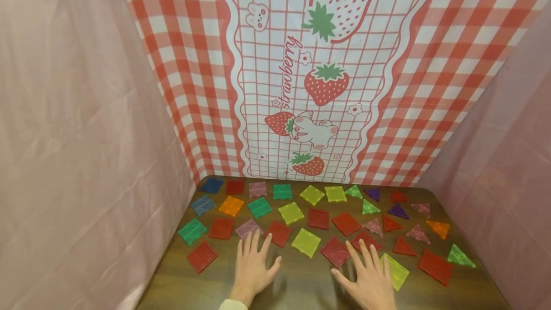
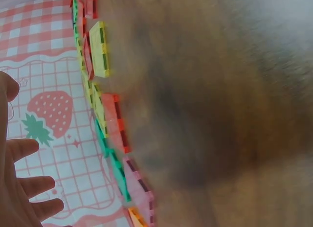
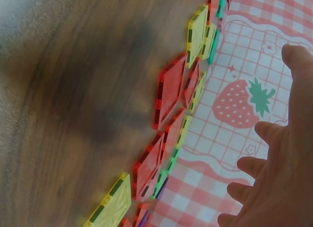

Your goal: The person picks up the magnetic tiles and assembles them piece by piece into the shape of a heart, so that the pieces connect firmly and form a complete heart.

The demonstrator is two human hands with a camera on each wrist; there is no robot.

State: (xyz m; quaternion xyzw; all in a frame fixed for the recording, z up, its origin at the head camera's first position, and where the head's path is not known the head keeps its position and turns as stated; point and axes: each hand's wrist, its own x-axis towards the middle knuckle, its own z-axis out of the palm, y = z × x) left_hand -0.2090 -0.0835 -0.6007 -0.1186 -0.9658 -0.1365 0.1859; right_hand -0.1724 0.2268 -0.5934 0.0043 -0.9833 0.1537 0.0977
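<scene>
Both hands are held over the near part of a table, fingers spread and holding nothing. My left hand (image 1: 254,268) has its fingertips by a pale pink square tile (image 1: 248,229) and a red square tile (image 1: 279,233). On the other side, my right hand (image 1: 369,279) reaches toward a dark red tile (image 1: 366,241), its little finger overlapping a yellow square tile (image 1: 397,271) in the head view. Between the hands lies another yellow tile (image 1: 306,242). Each wrist view shows a gap between the fingers and the see-through plastic tiles, such as a red square (image 3: 170,92).
Rows of see-through tiles cover the wooden table (image 1: 301,286): squares mostly left and centre, triangles such as a purple one (image 1: 398,211) at right. A strawberry-print cloth (image 1: 297,85) hangs behind. Pink curtains (image 1: 90,133) stand along both sides.
</scene>
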